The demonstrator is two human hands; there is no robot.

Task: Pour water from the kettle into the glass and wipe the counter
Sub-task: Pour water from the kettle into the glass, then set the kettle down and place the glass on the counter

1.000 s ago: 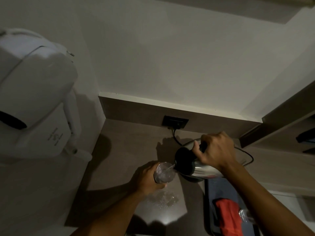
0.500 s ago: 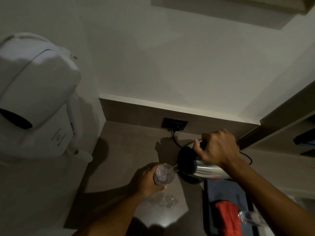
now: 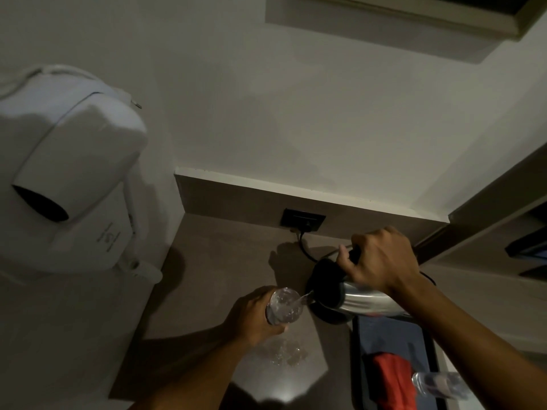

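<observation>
My right hand [image 3: 381, 263] grips the black handle of a steel kettle [image 3: 355, 297], which is tipped to the left. A thin stream of water runs from its spout into a clear glass [image 3: 284, 306]. My left hand [image 3: 251, 316] holds that glass from the left, lifted a little above the brown counter [image 3: 225, 261]. Spilled water drops [image 3: 284, 353] glisten on the counter just below the glass. A red cloth [image 3: 393, 380] lies on a dark tray [image 3: 387, 335] at the lower right.
A white wall-mounted hair dryer [image 3: 68, 179] hangs on the left wall. A black socket [image 3: 302, 219] with a cord sits at the back of the counter. A clear plastic bottle [image 3: 438, 384] lies on the tray beside the cloth. Shelves open at right.
The kettle has stayed tilted over the glass and the water stream keeps flowing. Both hands hold nearly the same place; the view has shifted slightly.
</observation>
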